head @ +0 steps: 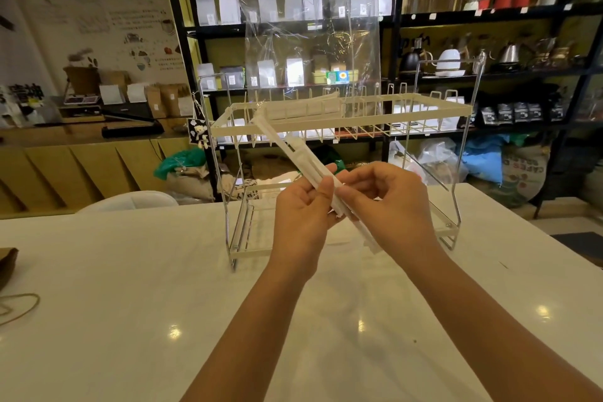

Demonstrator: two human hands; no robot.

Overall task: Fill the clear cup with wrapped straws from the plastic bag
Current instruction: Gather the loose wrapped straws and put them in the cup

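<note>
I hold a small bundle of white wrapped straws (293, 150) in front of the rack, slanted from upper left to lower right. My left hand (301, 209) grips the bundle from the left and my right hand (388, 202) pinches it from the right, the two hands almost touching. A clear plastic bag (313, 42) stands upright on the rack's top shelf, with more wrapped straws (303, 106) lying at its bottom. I cannot make out a clear cup anywhere in view.
A two-tier wire rack (456, 108) with cream frames stands on the white table (130, 271) just behind my hands. A brown object (6, 266) and a cord (19, 307) lie at the table's left edge. Dark shelves of goods fill the background.
</note>
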